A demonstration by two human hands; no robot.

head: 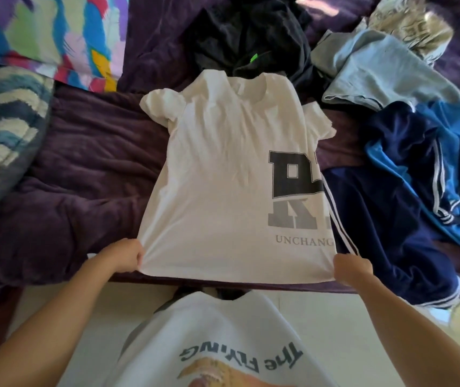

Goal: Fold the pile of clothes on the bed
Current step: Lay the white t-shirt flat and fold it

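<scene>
**Two hands stretch a white tee flat on the bed, ready for folding**

You stand at the near edge of the bed [89, 152], which is covered in a dark purple blanket; a white tee [223, 169] lies in the middle of it, collar away from you and hem towards you; everything below is placed relative to that tee.

Your left hand [124, 255] is closed in a pinch on the hem's left corner; your right hand [353, 268] is closed in a pinch on the hem's right corner; the cloth between them looks pulled taut, with fine creases fanning out from each grip.

The tee appears already doubled lengthwise, since its large block print [295, 188] is cut off at the right edge; both short sleeves stick out near the collar, slightly crumpled.

Right of the tee, touching its edge, lies a navy garment with white stripes [385, 219]; beyond that, a bright blue one [452, 152]; up and to the right, a pale blue-grey one [376, 74]; just past the collar, a black heap [251, 40]; far left, patterned bedding [5, 113].

Judged from its look, the tee is thin, light and limp; it will sag and wrinkle wherever it is unsupported, and will not slip from a firm pinch; there is nothing fragile about it; hold it at corners or along an edge with both hands, keep it stretched while you lift, and smooth each fold flat against the blanket.
</scene>
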